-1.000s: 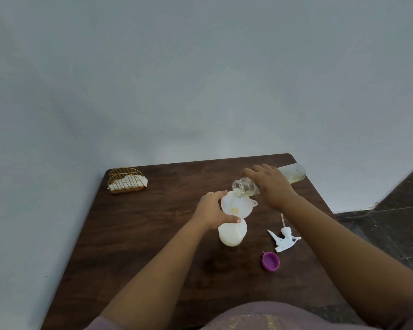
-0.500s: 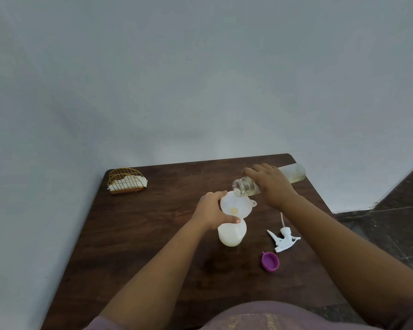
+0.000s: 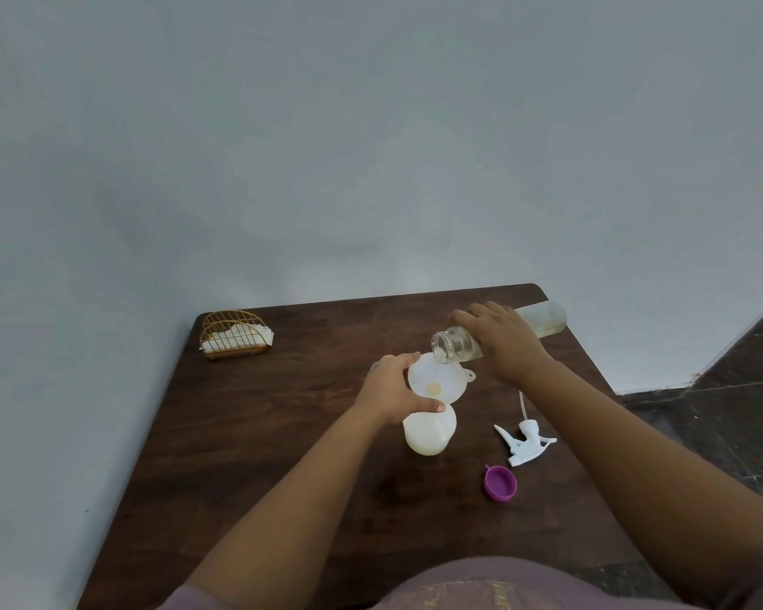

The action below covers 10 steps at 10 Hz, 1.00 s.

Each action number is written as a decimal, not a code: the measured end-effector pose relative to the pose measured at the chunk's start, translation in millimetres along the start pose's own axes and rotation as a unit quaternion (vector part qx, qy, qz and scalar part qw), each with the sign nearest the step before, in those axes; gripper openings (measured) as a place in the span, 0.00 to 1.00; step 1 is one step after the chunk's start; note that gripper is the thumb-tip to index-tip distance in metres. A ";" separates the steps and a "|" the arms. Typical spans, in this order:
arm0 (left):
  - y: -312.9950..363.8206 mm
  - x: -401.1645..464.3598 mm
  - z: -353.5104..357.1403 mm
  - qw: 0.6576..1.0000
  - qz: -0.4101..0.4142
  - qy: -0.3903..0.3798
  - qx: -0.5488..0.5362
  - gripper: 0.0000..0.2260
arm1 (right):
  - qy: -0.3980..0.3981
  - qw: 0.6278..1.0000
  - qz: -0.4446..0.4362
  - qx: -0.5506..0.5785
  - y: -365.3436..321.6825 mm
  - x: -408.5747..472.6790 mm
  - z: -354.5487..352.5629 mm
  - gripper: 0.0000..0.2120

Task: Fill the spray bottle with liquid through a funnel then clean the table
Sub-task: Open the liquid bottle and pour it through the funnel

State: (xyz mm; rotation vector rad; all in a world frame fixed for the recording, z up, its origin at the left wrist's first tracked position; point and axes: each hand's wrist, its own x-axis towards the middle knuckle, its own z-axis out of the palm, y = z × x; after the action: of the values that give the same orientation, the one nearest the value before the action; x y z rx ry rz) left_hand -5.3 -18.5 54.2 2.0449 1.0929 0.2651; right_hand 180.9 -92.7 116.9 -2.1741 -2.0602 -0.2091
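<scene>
Almost nothing has shifted since the earlier frames: both hands keep their poses and the clear bottle stays tipped over the funnel. Nearest, at about five o'clock from the spray bottle, a purple cap (image 3: 500, 483) lies open side up on the dark wooden table (image 3: 256, 433), with the white trigger sprayer head (image 3: 524, 441) just beyond it. At table centre stands the white spray bottle (image 3: 428, 435), the funnel (image 3: 437, 380) seated in its neck. From seven o'clock the left hand (image 3: 393, 391) curls round the funnel's rim. From four o'clock the right hand (image 3: 501, 341) grips the clear bottle (image 3: 457, 343), lying nearly level, mouth over the funnel. Far off at ten o'clock sits a gold wire napkin holder (image 3: 235, 334).
</scene>
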 end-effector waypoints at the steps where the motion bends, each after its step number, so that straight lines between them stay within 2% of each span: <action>1: 0.4 0.3 0.1 1.000 0.002 0.002 0.002 0.45 | 0.004 1.000 0.000 -0.001 0.8 0.3 0.1 0.24; 10: 5.1 -4.4 -2.5 1.000 0.001 0.006 0.011 0.44 | -0.001 1.000 0.002 -0.008 2.2 -2.9 -1.7 0.24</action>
State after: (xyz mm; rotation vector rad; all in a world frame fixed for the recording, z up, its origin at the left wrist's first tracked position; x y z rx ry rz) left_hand -6.1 -22.2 60.4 2.0666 1.1055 0.2671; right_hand 183.0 -95.9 118.0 -2.1880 -2.0614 -0.2249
